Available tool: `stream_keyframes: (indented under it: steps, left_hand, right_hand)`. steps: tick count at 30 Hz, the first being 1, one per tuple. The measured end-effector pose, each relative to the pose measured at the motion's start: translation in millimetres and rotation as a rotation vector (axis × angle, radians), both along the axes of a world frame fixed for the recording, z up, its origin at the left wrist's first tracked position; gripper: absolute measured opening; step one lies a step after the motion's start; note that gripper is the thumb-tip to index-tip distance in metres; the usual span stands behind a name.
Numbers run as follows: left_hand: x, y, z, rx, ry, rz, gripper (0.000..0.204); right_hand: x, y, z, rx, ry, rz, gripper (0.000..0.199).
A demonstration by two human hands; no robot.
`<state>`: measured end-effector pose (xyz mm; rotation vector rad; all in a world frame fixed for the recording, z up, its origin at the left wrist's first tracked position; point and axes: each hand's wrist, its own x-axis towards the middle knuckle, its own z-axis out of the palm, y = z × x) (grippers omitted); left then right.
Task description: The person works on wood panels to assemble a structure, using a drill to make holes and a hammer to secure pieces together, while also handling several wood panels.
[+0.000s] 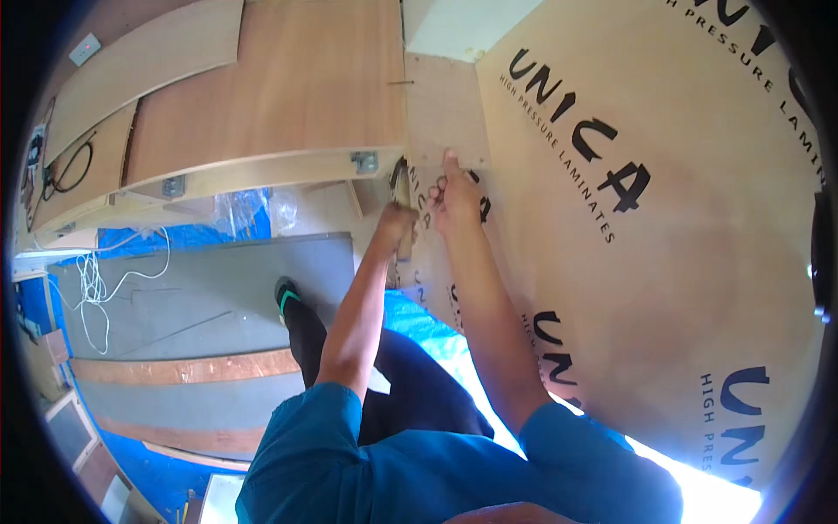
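My left hand (397, 225) is closed around the wooden handle of a hammer (402, 190), its dark head pointing up beside the cabinet's end. To its right, my right hand (457, 199) has its thumb stretched up against a narrow plywood strip (443, 109). The other fingers are curled; whatever they hold is hidden or too small to name. A thin nail (401, 82) sticks out sideways at the strip's left edge, next to the wooden cabinet (279, 83).
A large board with black print (567, 253) stands along my right. Metal hinges (365, 162) sit on the cabinet's near edge. Grey boards (218, 288), blue sheeting (419, 314) and a tangled white cable (94, 284) lie on the floor. A black cable (74, 170) rests at far left.
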<state>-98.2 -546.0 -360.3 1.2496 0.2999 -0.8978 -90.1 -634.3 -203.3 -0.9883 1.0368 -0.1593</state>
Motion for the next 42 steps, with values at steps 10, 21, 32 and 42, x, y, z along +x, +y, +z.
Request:
stream_keyframes:
  steps: [10, 21, 32, 42]
  left_hand:
    - [-59, 36, -39, 0.088, -0.109, -0.058, 0.026]
    - [-226, 202, -9, 0.218, 0.134, -0.311, 0.014]
    - [-231, 292, 47, 0.309, 0.138, -0.211, 0.030]
    - [-245, 345, 91, 0.503, 0.169, -0.278, 0.027]
  right_hand:
    - [21, 0, -2, -0.872, -0.300, 0.204, 0.023]
    - [168, 83, -23, -1.819, -0.065, 0.736, 0.062]
    - [24, 139, -26, -1.005, -0.665, 0.820, 0.020]
    - [20, 29, -55, 0.509, -0.742, -0.047, 0.040]
